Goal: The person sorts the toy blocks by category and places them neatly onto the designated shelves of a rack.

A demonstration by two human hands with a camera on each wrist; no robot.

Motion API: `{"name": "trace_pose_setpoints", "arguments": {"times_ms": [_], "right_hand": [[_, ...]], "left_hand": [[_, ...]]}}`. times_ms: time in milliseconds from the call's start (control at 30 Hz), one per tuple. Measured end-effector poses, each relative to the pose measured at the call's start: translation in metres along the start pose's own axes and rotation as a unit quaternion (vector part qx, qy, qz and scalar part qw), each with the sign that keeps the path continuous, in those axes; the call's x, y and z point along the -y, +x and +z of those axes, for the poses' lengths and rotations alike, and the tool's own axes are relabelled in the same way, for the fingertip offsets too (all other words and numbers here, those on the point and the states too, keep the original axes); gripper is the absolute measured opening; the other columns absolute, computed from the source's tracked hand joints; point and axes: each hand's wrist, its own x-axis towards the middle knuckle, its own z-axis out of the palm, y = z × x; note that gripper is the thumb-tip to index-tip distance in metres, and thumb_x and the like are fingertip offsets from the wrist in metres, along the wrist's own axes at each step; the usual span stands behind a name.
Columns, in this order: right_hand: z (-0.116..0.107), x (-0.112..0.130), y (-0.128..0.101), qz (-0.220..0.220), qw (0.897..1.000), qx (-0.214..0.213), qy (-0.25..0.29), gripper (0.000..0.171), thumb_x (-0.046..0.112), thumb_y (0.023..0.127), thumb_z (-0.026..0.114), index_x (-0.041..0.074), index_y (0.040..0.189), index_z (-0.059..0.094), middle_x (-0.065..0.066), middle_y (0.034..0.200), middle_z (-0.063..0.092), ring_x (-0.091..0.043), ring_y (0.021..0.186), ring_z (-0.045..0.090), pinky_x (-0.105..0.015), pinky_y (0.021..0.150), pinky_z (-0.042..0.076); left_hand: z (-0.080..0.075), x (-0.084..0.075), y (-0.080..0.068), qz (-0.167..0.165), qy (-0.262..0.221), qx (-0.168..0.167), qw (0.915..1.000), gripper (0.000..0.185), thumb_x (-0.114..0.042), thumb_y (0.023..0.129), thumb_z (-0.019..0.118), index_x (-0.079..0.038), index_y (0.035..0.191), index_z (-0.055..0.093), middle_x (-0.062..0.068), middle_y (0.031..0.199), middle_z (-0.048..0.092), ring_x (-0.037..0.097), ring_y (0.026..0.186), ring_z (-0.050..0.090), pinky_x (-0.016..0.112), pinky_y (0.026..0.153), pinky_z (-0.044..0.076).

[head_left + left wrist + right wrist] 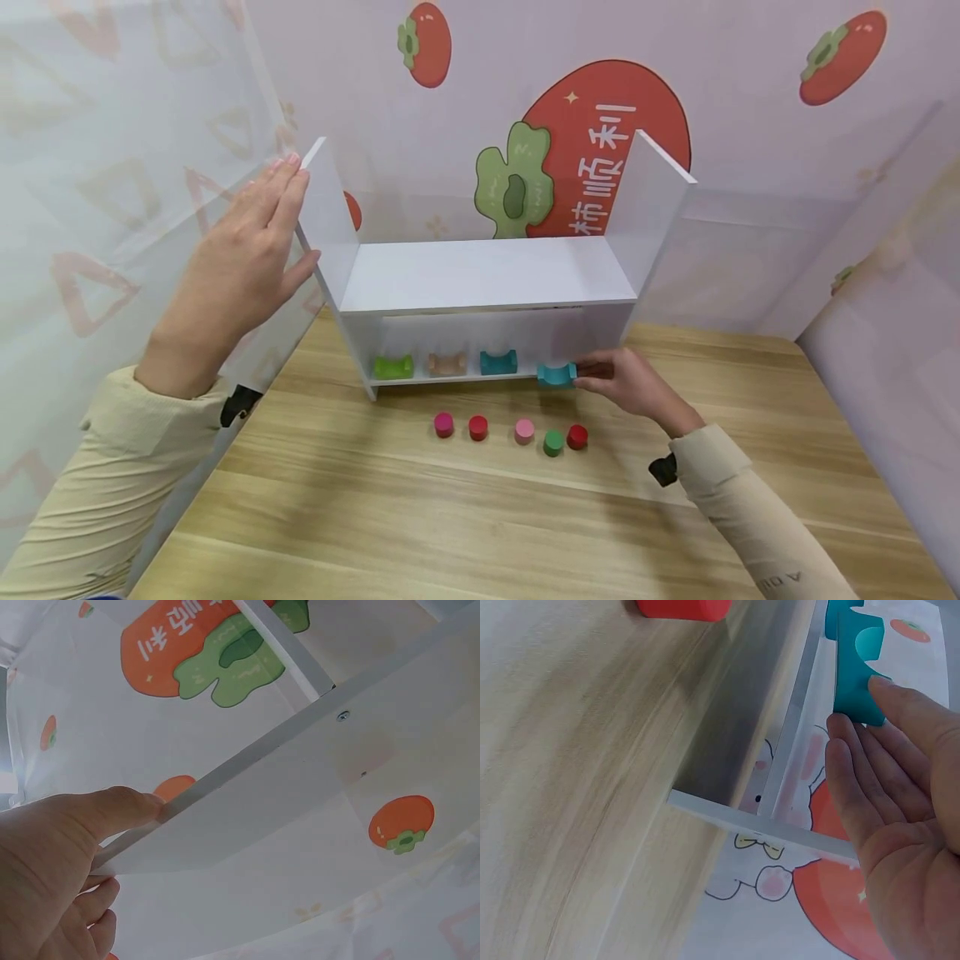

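My left hand [243,250] grips the upright left side panel of a white shelf [487,271], the thumb on one face and the curled fingers on the other, as the left wrist view shows. My right hand [626,379] pinches one end of a teal block with a curved notch [557,377] between thumb and fingertips. The block is at the front edge of the lower board, near its right end. Further left on that board sit a second teal notched block [498,362], a beige one [447,364] and a green one [393,367].
In front of the shelf, several small round pieces stand on the wooden table [450,517]: magenta [443,425], red [477,428], pink [524,431], green [553,442] and dark red [577,437]. A wall covering printed with persimmons [750,208] rises behind.
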Motion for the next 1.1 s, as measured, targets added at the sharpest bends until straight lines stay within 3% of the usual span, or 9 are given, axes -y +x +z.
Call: {"name": "trace_pose_setpoints", "arguments": {"times_ms": [333,1100], "right_hand": [[0.008,-0.007,0.014,0.0,1.0,-0.013,0.0,0.035,0.007,0.095,0.077,-0.003,0.129,0.073,-0.022,0.125,0.075,-0.035,0.11,0.077,-0.044,0.092,0.065],[0.023,-0.01,0.027,0.023,0.999,-0.047,-0.004,0.035,0.002,0.096,0.074,-0.005,0.13,0.07,-0.024,0.13,0.072,-0.038,0.115,0.075,-0.05,0.098,0.063]], "left_hand": [[0.002,-0.001,-0.001,-0.004,0.004,0.002,1.0,0.088,0.001,0.086,0.08,0.008,0.16,0.033,0.025,0.169,0.036,0.041,0.158,0.036,0.049,0.134,0.026],[0.001,0.0,-0.001,-0.004,0.005,-0.001,1.0,0.089,0.001,0.086,0.081,0.007,0.161,0.033,0.024,0.169,0.036,0.041,0.157,0.036,0.049,0.133,0.027]]}}
